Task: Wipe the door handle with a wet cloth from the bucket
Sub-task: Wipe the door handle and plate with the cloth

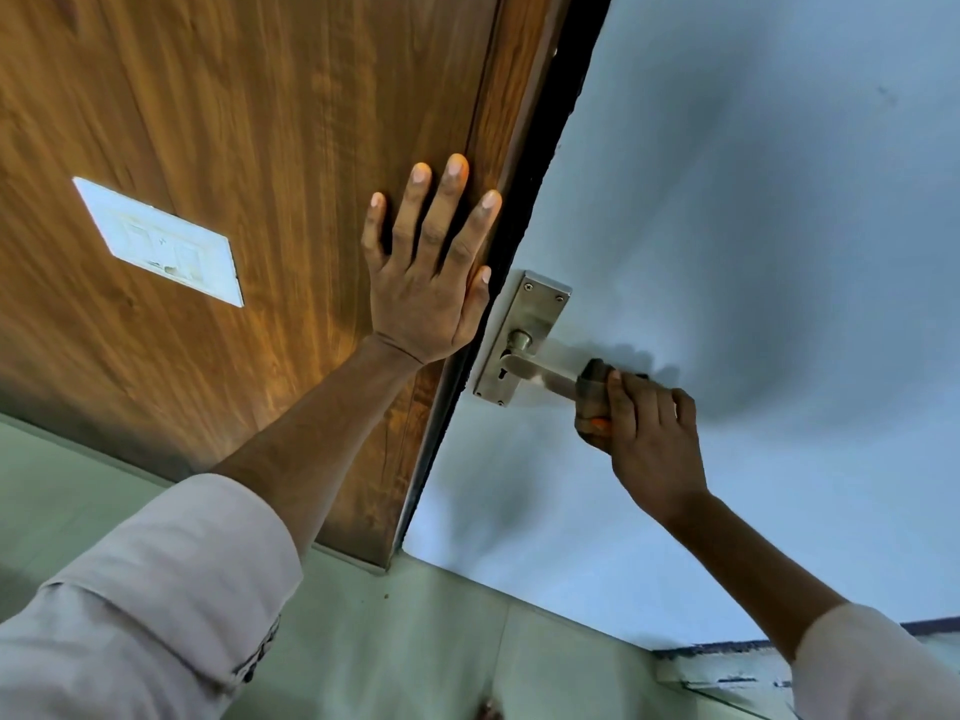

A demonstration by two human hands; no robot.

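A metal lever door handle (pixel 540 374) on a steel backplate (pixel 530 324) is fixed to the pale blue door (pixel 753 200). My right hand (pixel 649 433) grips a dark wet cloth (pixel 592 397) wrapped around the outer end of the lever. My left hand (pixel 431 272) lies flat with fingers spread on the wooden panel (pixel 234 122) just left of the door's dark edge. No bucket is in view.
A white switch plate (pixel 161 241) sits on the wooden panel to the left. Pale tiled floor (pixel 415 641) runs below the door. A dark door edge strip (pixel 519 210) separates the panel from the door.
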